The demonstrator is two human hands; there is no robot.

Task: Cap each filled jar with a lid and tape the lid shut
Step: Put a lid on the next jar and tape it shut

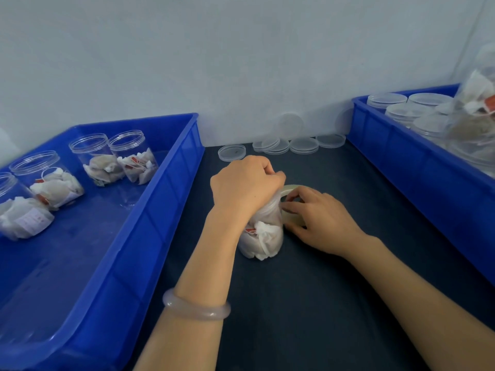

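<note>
Standing upright near the middle of the dark desk (308, 290): a clear jar (261, 238) stuffed with white tea bags. Clamped over its top, the left hand (245, 190), fingers curled down around the lid end; lid itself hidden under the palm. Pressed against the jar's right side, just below the rim, a roll of clear tape (290, 207), held on edge by the right hand (318, 219), thumb and fingers pinching the ring. Probably a strip running from roll to jar, though too blurred to tell. Around the left wrist, a pale bangle (197, 307).

To the left, a blue bin (150, 223) holding several uncapped jars (112, 156) with tea bags inside, grouped toward its far and left parts. To the right, a second blue bin (396, 162) packed with capped jars (387, 100), seen from above. Along the back edge of the desk, between the two bins, loose clear lids (304, 145), some stacked, one propped against the wall (241, 49). At the far right edge, a clear bag (474, 113) of tea bags, partly out of view.
</note>
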